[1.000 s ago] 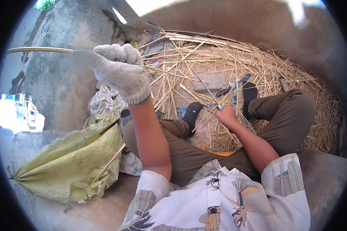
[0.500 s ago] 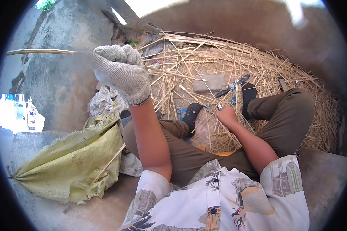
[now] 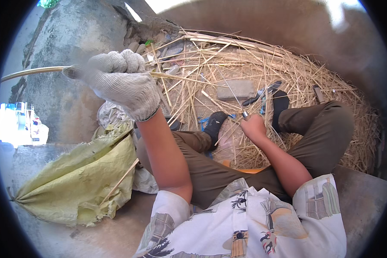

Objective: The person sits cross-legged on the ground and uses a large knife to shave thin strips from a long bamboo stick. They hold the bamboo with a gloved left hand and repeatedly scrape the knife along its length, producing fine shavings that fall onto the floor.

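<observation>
My left hand [image 3: 124,86], in a pale knitted glove, is raised at the upper left. It is closed around a long, thin bamboo strip [image 3: 32,72], which sticks out to the left and bends down slightly toward its end. On the other side of the fist the strip runs right, over the litter. My bare right hand [image 3: 254,128] rests low between my legs, fingers wrapped round the handle of a knife [image 3: 244,114]. Its narrow blade points up and away to the left; the palm hides most of the handle.
Loose bamboo strips and shavings [image 3: 305,71] cover the ground ahead. A grey brick [image 3: 235,90] lies among them, beside a dark-handled tool [image 3: 262,93] near my right foot. To my left spreads a yellow-green woven sack [image 3: 79,180]. Walls stand at the left and far side.
My gloved left hand has shifted a little to the left, and the strip's far end has dropped lower. My right hand keeps the knife nearly still.
</observation>
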The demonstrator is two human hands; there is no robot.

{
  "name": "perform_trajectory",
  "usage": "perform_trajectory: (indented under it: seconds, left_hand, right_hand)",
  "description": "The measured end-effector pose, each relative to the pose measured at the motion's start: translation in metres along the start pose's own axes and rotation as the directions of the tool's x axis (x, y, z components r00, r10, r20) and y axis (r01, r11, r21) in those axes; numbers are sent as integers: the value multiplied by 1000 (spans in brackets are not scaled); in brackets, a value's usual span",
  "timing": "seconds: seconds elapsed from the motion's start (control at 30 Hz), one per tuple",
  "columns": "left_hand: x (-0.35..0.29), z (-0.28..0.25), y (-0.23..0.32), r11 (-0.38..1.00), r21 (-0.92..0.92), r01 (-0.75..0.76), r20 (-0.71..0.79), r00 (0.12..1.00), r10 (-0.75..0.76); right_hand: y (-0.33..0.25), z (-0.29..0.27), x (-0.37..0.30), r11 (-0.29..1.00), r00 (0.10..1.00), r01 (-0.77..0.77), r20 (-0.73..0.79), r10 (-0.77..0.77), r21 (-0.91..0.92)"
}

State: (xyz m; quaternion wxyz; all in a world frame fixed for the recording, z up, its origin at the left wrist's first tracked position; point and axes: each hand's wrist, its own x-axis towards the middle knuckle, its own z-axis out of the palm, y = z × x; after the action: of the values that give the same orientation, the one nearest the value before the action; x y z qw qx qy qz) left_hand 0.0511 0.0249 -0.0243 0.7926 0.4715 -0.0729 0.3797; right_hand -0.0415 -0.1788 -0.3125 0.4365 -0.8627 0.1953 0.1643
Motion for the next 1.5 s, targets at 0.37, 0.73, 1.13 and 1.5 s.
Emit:
perform_trajectory:
  seconds: [0.37, 0.73, 1.13, 1.5]
  left_hand:
    - [-7, -21, 104, 952, -303, 46, 558, 819, 137]
    - [-12, -39, 131, 948, -301, -100, 379, 900, 215]
    - [-14, -43, 145, 951, -290, -107, 453, 860, 235]
    - [-42, -50, 178, 953, -36, -302, 255, 919, 301]
  right_hand:
    - [6, -5, 3, 1000, 997, 15, -80, -17, -22]
    - [-18, -15, -3, 976, 972, 218, -85, -217, -7]
    - [-3, -3, 4, 967, 962, 238, 115, -248, 96]
    - [-22, -19, -14, 990, 993, 64, 103, -51, -125]
